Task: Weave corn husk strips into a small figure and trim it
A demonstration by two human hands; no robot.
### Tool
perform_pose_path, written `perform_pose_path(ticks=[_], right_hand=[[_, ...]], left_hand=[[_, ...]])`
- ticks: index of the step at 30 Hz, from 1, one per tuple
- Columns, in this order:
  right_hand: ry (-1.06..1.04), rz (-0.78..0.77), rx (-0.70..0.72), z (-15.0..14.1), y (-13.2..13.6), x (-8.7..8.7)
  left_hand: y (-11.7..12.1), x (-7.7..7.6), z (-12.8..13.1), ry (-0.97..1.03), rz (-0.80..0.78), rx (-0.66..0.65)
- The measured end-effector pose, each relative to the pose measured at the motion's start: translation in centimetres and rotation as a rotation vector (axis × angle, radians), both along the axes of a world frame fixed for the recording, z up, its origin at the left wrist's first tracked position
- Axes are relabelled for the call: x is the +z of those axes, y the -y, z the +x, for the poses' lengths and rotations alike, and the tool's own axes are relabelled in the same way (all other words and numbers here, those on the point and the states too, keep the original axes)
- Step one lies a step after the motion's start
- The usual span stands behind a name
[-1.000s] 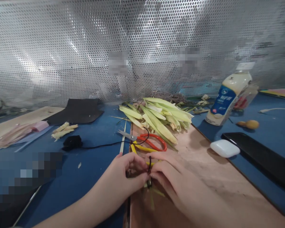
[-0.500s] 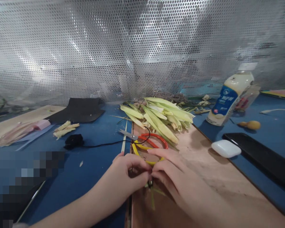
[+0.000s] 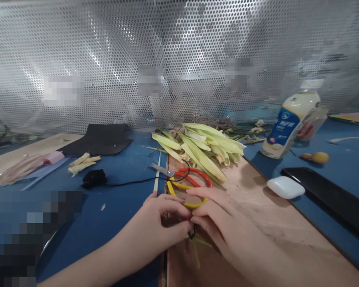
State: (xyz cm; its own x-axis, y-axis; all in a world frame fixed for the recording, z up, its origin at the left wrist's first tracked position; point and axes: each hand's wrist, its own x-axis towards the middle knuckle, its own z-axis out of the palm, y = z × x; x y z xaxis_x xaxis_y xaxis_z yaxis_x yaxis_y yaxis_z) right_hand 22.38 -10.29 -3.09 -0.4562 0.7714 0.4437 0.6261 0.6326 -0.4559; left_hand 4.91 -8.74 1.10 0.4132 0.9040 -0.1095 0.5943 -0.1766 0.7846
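My left hand (image 3: pixel 163 219) and my right hand (image 3: pixel 223 221) meet fingertip to fingertip over the wooden board (image 3: pixel 251 199). Both are pinched on a small piece, dark with thin green strips (image 3: pixel 196 251) sticking out below; most of it is hidden by the fingers. Just beyond the fingers lie scissors (image 3: pixel 208 178) with orange and yellow handles, their blades pointing left. A pile of pale green corn husks (image 3: pixel 202 149) rests behind them. From a small bundle of black thread (image 3: pixel 94 178) on the left, a strand runs right across the scissors.
A perforated metal screen (image 3: pixel 122 52) closes off the back. At right stand a bottle (image 3: pixel 284 123), a white earphone case (image 3: pixel 285 187), a black phone (image 3: pixel 323 199) and a small gourd (image 3: pixel 317 157). Left hold husk scraps (image 3: pixel 83 163) and a black sheet (image 3: pixel 97 139) on the blue table (image 3: pixel 122 211).
The fingertips and the green strips below them have shifted slightly to the right. Both hands keep their pinch; the scissors, husks and thread look unmoved.
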Motion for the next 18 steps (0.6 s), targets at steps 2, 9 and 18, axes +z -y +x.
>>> perform_pose_path(ticks=[2,9,18], right_hand=[[-0.033,0.009,0.007,0.0,-0.1,-0.1],[-0.077,-0.066,0.067,0.0,0.0,0.8],[-0.266,-0.323,-0.014,0.5,0.3,1.3]], left_hand=[[0.0,0.1,0.1,-0.002,-0.003,-0.013],[-0.2,0.1,0.0,0.014,-0.015,0.010],[-0.3,0.1,0.0,-0.008,-0.033,0.023]])
